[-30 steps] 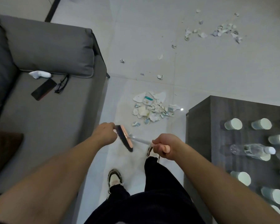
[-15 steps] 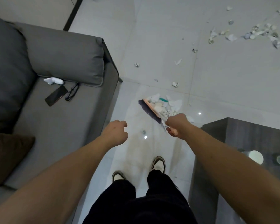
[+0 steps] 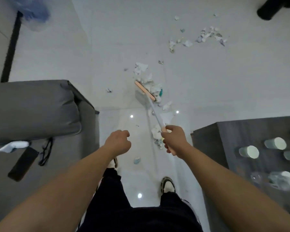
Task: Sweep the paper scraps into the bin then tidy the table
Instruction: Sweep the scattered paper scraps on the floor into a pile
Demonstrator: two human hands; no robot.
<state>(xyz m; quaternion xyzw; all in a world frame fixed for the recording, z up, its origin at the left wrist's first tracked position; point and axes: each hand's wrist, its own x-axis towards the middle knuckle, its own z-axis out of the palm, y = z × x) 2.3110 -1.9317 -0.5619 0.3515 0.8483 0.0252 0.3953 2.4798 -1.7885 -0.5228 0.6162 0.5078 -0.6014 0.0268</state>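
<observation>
My right hand [image 3: 174, 139] grips the pink handle end of a small broom [image 3: 145, 90]. Its pink-backed head lies on the pale tiled floor ahead of me, against a pile of torn paper scraps [image 3: 151, 84]. A few scraps [image 3: 157, 133] lie just beside my right hand, and another scattered group of scraps [image 3: 206, 36] sits farther off at the upper right. My left hand [image 3: 119, 143] hangs over the floor with curled fingers and holds nothing. No bin shows in this view.
A grey sofa [image 3: 32, 111] fills the left, with a black phone [image 3: 23, 164], black glasses and a white object on its seat. A dark table [image 3: 251, 148] at the right carries several upturned cups [image 3: 249, 151] and a clear bottle. My feet stand below.
The broom head has pushed the scrap pile away from me across the floor, my right arm stretching out. My left hand, which earlier touched the broom head, has let go and hangs free.
</observation>
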